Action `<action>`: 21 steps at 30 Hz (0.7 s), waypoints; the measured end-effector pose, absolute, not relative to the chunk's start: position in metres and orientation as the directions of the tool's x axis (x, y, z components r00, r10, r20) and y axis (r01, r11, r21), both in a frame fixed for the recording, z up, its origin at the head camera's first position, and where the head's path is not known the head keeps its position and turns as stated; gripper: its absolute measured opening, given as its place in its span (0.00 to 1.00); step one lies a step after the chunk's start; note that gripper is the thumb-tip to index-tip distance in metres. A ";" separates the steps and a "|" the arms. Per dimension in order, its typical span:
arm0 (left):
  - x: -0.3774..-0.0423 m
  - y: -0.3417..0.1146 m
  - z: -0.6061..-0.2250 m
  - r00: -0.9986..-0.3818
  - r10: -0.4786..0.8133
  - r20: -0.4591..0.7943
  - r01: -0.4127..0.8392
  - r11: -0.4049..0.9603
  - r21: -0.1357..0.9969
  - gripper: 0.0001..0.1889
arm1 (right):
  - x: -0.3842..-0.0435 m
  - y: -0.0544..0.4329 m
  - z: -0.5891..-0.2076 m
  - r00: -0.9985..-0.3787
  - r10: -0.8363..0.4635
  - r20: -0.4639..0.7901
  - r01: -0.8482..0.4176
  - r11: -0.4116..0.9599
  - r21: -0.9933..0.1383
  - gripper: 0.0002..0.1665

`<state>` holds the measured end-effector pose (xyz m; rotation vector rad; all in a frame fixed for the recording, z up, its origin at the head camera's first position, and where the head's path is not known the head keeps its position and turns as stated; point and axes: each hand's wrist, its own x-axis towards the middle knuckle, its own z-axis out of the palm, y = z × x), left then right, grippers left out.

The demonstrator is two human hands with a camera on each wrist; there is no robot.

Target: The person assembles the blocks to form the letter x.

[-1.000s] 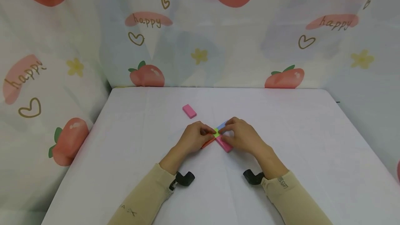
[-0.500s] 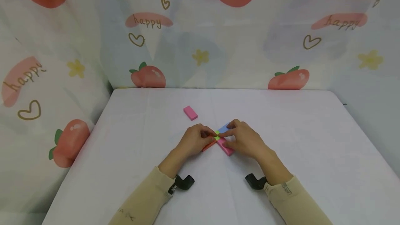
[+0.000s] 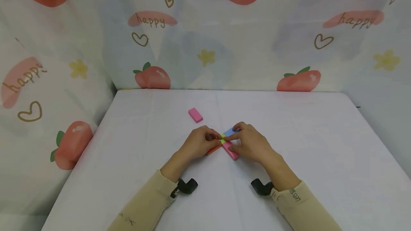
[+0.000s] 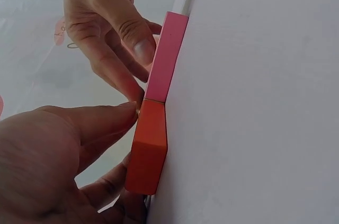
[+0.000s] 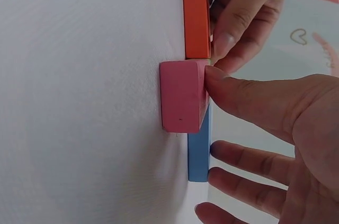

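Five blocks lie on the white worktop. Four meet between my left hand and my right hand: one yellow-green block in the middle, with one orange block, one blue block and the nearer pink block around it. The second pink block lies alone, farther off. My right thumb touches the nearer pink block, its fingers fairly straight against the blue one. My left thumb touches the orange block's edge; whether I'm pinching it, I cannot tell.
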<state>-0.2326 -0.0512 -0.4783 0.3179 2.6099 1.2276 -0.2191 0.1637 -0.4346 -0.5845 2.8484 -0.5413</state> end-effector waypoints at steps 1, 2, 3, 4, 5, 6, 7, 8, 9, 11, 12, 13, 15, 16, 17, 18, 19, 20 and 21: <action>-0.233 -0.051 -0.477 -0.948 0.292 -0.124 0.090 0.622 0.778 0.06 | -0.219 0.164 -0.434 -0.905 -0.412 -0.104 -0.345 0.856 -0.384 0.19; -0.233 -0.052 -0.476 -0.950 0.287 -0.124 0.086 0.621 0.779 0.06 | -0.219 0.163 -0.434 -0.906 -0.411 -0.105 -0.344 0.857 -0.385 0.19; -0.233 -0.052 -0.475 -0.951 0.281 -0.125 0.081 0.621 0.780 0.07 | -0.220 0.163 -0.434 -0.906 -0.410 -0.106 -0.343 0.857 -0.384 0.19; -0.233 -0.052 -0.474 -0.953 0.274 -0.125 0.076 0.620 0.781 0.07 | -0.220 0.163 -0.434 -0.906 -0.408 -0.108 -0.341 0.858 -0.384 0.19; -0.233 -0.053 -0.473 -0.956 0.266 -0.126 0.070 0.622 0.780 0.07 | -0.220 0.163 -0.434 -0.906 -0.408 -0.111 -0.339 0.858 -0.385 0.19; -0.232 -0.054 -0.473 -0.958 0.258 -0.127 0.064 0.622 0.780 0.08 | -0.220 0.163 -0.435 -0.906 -0.408 -0.113 -0.339 0.859 -0.385 0.19; -0.232 -0.054 -0.472 -0.959 0.254 -0.127 0.062 0.623 0.780 0.08 | -0.220 0.163 -0.434 -0.907 -0.406 -0.115 -0.336 0.860 -0.384 0.19; -0.232 -0.053 -0.470 -0.960 0.251 -0.126 0.062 0.625 0.778 0.08 | -0.220 0.164 -0.434 -0.907 -0.405 -0.116 -0.335 0.860 -0.385 0.19; -0.232 -0.054 -0.469 -0.960 0.248 -0.126 0.060 0.627 0.777 0.09 | -0.220 0.164 -0.434 -0.907 -0.405 -0.118 -0.334 0.861 -0.384 0.19; -0.231 -0.054 -0.467 -0.962 0.241 -0.124 0.058 0.630 0.774 0.09 | -0.219 0.164 -0.434 -0.907 -0.405 -0.118 -0.335 0.861 -0.383 0.19; -0.231 -0.055 -0.465 -0.964 0.237 -0.123 0.056 0.630 0.774 0.09 | -0.219 0.164 -0.434 -0.906 -0.407 -0.116 -0.337 0.860 -0.382 0.19; -0.231 -0.055 -0.464 -0.965 0.233 -0.123 0.053 0.630 0.775 0.09 | -0.219 0.164 -0.433 -0.906 -0.408 -0.116 -0.338 0.860 -0.382 0.19; -0.230 -0.056 -0.462 -0.967 0.224 -0.121 0.050 0.631 0.774 0.10 | -0.218 0.164 -0.434 -0.905 -0.410 -0.114 -0.341 0.859 -0.382 0.19; -0.231 -0.057 -0.461 -0.968 0.220 -0.119 0.049 0.631 0.774 0.10 | -0.218 0.164 -0.433 -0.904 -0.411 -0.113 -0.343 0.859 -0.381 0.20; -0.231 -0.058 -0.460 -0.970 0.215 -0.116 0.047 0.631 0.774 0.10 | -0.218 0.164 -0.434 -0.904 -0.412 -0.113 -0.344 0.859 -0.379 0.20; -0.231 -0.060 -0.459 -0.971 0.210 -0.115 0.045 0.630 0.775 0.11 | -0.218 0.164 -0.434 -0.904 -0.413 -0.112 -0.346 0.860 -0.376 0.20; -0.232 -0.061 -0.458 -0.973 0.202 -0.112 0.042 0.632 0.774 0.11 | -0.218 0.164 -0.434 -0.904 -0.411 -0.113 -0.344 0.860 -0.376 0.20; -0.233 -0.062 -0.457 -0.975 0.194 -0.108 0.041 0.634 0.772 0.11 | -0.218 0.164 -0.433 -0.905 -0.411 -0.113 -0.344 0.861 -0.375 0.20; -0.234 -0.064 -0.456 -0.978 0.184 -0.102 0.039 0.635 0.771 0.12 | -0.217 0.164 -0.433 -0.905 -0.411 -0.112 -0.344 0.860 -0.376 0.20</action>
